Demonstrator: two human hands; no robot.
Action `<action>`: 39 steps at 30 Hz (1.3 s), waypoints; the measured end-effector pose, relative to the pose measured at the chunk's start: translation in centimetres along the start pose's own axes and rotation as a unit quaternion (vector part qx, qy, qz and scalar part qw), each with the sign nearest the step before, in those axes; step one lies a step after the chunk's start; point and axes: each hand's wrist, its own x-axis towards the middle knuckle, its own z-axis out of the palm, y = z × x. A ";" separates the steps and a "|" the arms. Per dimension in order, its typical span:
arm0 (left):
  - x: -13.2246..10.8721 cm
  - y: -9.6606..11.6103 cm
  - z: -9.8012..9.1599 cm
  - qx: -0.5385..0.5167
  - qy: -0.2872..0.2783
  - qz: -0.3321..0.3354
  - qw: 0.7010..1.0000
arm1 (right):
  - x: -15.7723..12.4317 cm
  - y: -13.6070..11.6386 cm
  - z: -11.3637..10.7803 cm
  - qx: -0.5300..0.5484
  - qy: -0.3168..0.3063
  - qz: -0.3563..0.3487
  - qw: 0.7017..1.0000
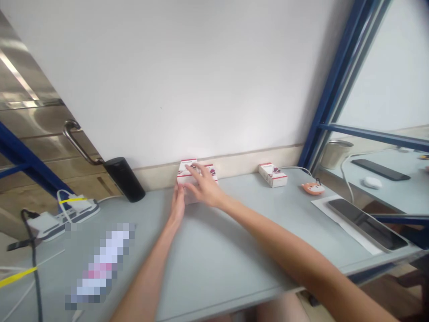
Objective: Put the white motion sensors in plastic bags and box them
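We steady the white, red-edged cardboard boxes (182, 179) on the smooth grey table (208, 259) near the white wall (201, 89), apparently keeping them aligned: left hand (178, 203) alongside, its pinch indeterminable, right hand (207, 189) with fingers spread.

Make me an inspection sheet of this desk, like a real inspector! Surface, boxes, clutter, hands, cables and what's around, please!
Surface: grey table.
Boxes: white boxes with red trim together at the back; a lone box lies apart, to their right.
Clutter: black cylinder, orange animal-faced item, dark phone-like slab on white paper; a pixelated patch cannot be read.
Hands: left hand at the grouped boxes' left side; right hand over their front, fingers spread. Grip unclear.
Cables: power strip with plugs, black cable, white cable.
Surroundings: white panel behind, blue frame, metal handle.
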 end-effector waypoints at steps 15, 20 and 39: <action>-2.4 2.0 2.0 0.169 0.201 0.063 0.963 | -10.8 16.8 -14.7 -0.015 0.007 0.463 0.886; -5.9 4.8 4.7 0.180 0.187 0.159 0.953 | -9.1 12.1 -13.1 0.423 0.034 0.405 0.810; -8.4 7.6 8.3 0.184 -0.141 0.082 0.969 | -10.4 3.1 -12.1 0.283 0.017 0.114 0.952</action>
